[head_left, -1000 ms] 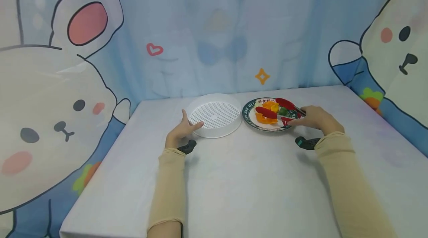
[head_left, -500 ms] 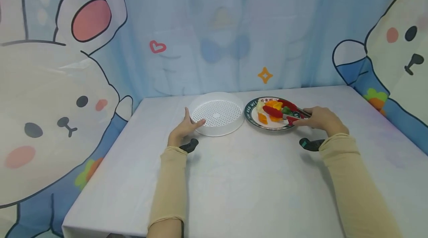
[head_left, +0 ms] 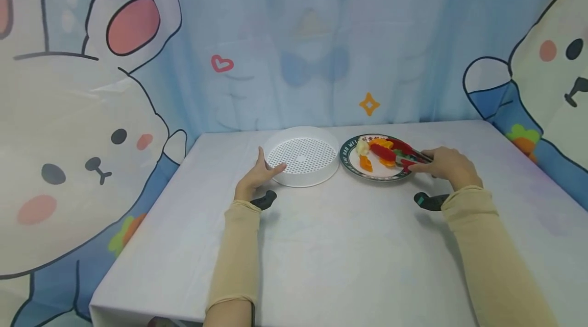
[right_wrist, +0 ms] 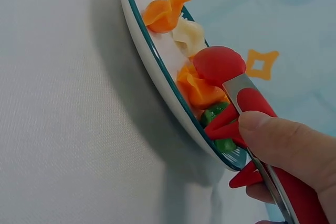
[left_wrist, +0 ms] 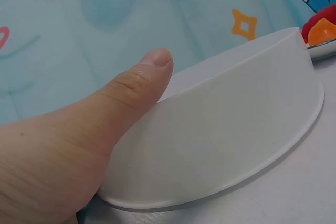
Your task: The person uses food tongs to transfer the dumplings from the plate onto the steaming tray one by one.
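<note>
A white round steamer basket (head_left: 305, 180) with a perforated base stands on the table. My left hand (head_left: 254, 176) rests against its near left side, thumb (left_wrist: 142, 80) along the wall up to the rim and fingers spread round the far side, partly hidden. To its right lies a patterned plate (head_left: 345, 161) with orange dumplings (head_left: 366, 164), a pale one (right_wrist: 188, 36) and something green (right_wrist: 214, 113). My right hand (head_left: 450, 166) grips metal tongs with red tips (head_left: 383, 152); the tips lie over the dumplings. Whether they pinch one I cannot tell.
A white cloth covers the table (head_left: 349, 255). Behind it hangs a blue curtain (head_left: 312, 97) with printed cartoon figures, close to the table's far edge. Basket and plate stand almost side by side near that edge.
The tong tips have drawn rightward across the plate, so an orange dumpling and the pale one show more at its left. My left hand stays at the basket. The head view has turned slightly left.
</note>
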A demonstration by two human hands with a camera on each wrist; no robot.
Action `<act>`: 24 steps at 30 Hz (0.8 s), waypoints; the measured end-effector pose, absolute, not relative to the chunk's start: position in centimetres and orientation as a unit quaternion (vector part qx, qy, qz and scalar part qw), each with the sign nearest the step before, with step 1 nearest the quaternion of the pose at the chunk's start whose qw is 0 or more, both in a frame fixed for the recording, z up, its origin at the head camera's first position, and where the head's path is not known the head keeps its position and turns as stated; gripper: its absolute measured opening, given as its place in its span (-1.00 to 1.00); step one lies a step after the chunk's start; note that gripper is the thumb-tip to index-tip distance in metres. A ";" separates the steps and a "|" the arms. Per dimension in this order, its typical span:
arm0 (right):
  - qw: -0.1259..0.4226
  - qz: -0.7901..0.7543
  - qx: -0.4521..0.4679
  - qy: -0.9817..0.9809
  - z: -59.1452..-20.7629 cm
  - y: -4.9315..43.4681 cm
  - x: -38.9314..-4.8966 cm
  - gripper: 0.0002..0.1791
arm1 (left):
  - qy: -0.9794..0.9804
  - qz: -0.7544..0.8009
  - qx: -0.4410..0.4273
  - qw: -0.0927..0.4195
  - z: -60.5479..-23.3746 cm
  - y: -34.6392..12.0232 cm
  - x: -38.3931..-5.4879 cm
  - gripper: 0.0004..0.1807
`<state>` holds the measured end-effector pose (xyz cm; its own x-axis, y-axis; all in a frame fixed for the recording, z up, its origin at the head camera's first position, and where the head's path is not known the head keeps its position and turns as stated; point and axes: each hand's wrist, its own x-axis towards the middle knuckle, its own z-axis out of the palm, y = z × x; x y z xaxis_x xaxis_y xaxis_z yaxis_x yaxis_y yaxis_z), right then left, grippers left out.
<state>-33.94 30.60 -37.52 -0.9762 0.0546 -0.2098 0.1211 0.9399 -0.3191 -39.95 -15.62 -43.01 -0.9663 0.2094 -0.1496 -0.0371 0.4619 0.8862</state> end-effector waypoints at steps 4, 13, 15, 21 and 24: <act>0.086 -0.163 0.049 0.982 -37.9 30.6 -33.9 0.09 | 0.844 0.520 0.047 0.122 -43.1 -15.6 -40.0 0.24; 0.053 -0.151 0.060 0.985 -37.9 30.4 -34.2 0.07 | 0.844 0.521 0.046 0.121 -43.2 -15.7 -40.4 0.28; 0.051 -0.152 0.063 0.985 -37.9 30.3 -34.1 0.07 | 0.846 0.518 0.046 0.121 -43.2 -15.7 -40.4 0.29; 0.032 -0.164 0.060 0.984 -37.6 30.4 -33.8 0.11 | 0.848 0.514 0.046 0.118 -43.4 -15.7 -40.4 0.30; 0.022 -0.169 0.058 0.984 -37.5 30.5 -33.9 0.12 | 0.848 0.515 0.045 0.117 -43.4 -15.7 -40.4 0.28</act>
<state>-33.87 30.53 -37.51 -0.9923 0.1073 -0.0625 0.1219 0.9363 -0.3294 -40.39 -15.66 -43.38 -0.9684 0.1970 -0.1531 -0.0448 0.4660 0.8836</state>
